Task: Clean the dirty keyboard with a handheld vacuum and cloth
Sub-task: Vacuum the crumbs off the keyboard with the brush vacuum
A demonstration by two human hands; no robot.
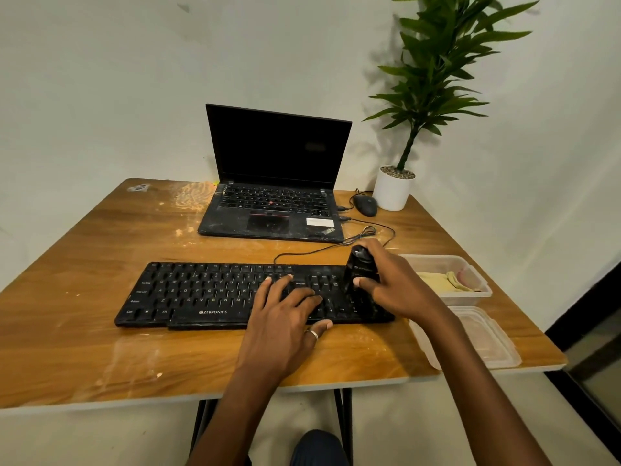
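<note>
Vacuuming step: my right hand [396, 284] grips the handheld vacuum [361, 267] on the keyboard [201, 294], left hand [282, 317] spread flat on the keys — next, probably sweep leftward.

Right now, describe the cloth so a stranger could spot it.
On the wooden table, look right of the black keyboard. Two clear plastic pieces sit there; the pale yellow cloth lies in the farther, deeper tub, not the flat near one.
</note>
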